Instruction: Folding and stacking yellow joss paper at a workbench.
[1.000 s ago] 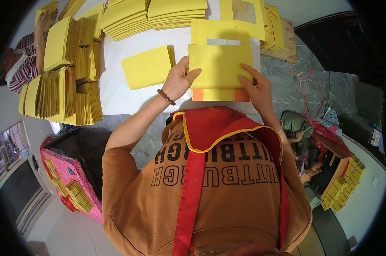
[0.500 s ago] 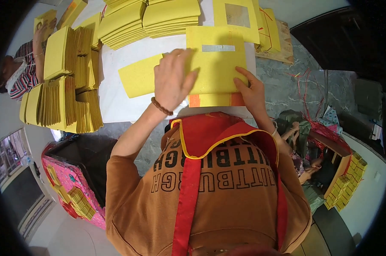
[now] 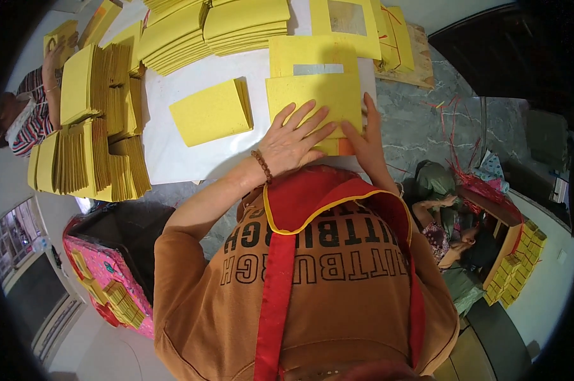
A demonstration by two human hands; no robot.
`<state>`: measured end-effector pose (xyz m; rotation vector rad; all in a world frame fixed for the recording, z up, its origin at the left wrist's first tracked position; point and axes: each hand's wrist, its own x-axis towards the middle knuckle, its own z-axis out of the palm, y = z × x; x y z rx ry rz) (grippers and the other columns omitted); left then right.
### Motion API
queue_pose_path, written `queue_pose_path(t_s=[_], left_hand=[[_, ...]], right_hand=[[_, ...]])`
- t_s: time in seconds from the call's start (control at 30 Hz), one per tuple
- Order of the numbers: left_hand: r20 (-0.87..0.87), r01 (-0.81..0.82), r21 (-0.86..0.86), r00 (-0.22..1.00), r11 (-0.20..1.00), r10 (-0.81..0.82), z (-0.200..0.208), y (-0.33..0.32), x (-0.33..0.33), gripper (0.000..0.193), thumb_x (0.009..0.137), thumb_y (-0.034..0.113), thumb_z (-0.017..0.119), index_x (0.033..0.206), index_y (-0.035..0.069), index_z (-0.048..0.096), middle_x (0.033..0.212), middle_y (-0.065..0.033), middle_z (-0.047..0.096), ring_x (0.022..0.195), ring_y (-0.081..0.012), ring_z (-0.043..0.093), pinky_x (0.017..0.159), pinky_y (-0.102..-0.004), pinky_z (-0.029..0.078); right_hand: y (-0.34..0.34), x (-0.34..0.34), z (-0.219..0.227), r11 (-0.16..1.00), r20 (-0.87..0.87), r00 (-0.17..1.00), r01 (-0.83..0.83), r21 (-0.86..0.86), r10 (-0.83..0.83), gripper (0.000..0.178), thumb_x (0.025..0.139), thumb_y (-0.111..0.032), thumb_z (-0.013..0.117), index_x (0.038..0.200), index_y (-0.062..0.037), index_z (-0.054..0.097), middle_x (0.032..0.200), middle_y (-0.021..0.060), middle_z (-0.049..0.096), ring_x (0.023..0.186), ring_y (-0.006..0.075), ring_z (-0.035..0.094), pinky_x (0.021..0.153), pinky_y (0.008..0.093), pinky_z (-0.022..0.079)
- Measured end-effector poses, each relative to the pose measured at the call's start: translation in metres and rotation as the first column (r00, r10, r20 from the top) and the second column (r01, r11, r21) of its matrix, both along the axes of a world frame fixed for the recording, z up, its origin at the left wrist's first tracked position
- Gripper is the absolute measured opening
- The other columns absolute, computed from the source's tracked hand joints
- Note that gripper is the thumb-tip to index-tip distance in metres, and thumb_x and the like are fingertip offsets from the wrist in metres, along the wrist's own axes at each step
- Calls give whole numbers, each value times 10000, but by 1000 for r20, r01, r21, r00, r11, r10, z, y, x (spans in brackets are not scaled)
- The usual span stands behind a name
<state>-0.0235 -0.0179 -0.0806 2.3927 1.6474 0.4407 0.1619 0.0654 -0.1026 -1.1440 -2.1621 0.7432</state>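
Observation:
A yellow folded paper sheet [image 3: 312,92] lies in front of me at the table's near edge. My left hand [image 3: 297,136] rests flat on its lower part, fingers spread. At the right edge my right hand [image 3: 366,136] has its thumb on the paper and its fingers stretched along the side. Beneath, more yellow paper with a silvery rectangle [image 3: 317,68] sticks out at the far side. A bit of orange shows near my right thumb. To the left lies a small folded yellow paper bundle [image 3: 209,114], apart from both hands.
Stacks of folded yellow paper [image 3: 245,28] line the far side, with upright stacks [image 3: 87,86] at the left. Yellow bundles [image 3: 396,39] sit on a board at the right. A co-worker [image 3: 36,108] handles paper at far left; another person [image 3: 442,235] is at right.
My left hand has moved right and nearer to me, from above the small bundle's edge to flat on the sheet. The sheet's far edge now lies short of the silvery rectangle.

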Motion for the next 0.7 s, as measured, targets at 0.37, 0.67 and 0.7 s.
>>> queue_pose_path(t_s=[0.37,0.67,0.7], left_hand=[[-273,-66,199,955,978,120,9,3,8,565,764,213,601,1278,35,449,1222,-281,450,1133,-404,433,876,-447,398],[-367,-231,160,889,960,275,22,23,14,469,698,132,571,1152,19,539,899,-170,573,823,-286,570,618,-351,467],[-156,-238,168,952,957,264,26,23,6,476,685,120,585,1150,26,544,877,-144,586,780,-272,582,611,-356,476]], right_hand=[[-17,-6,-3,736,-510,795,-122,-666,-329,538,939,-166,431,1398,-26,189,1385,184,293,1259,253,320,1032,333,270],[-19,-4,-8,852,-481,855,-98,-515,-193,616,936,-228,419,1422,-45,88,1371,197,284,1211,277,350,1016,368,283],[-19,-2,-10,877,-536,829,-130,-463,-160,642,923,-217,448,1420,-37,85,1376,197,277,1219,277,345,1021,369,278]])
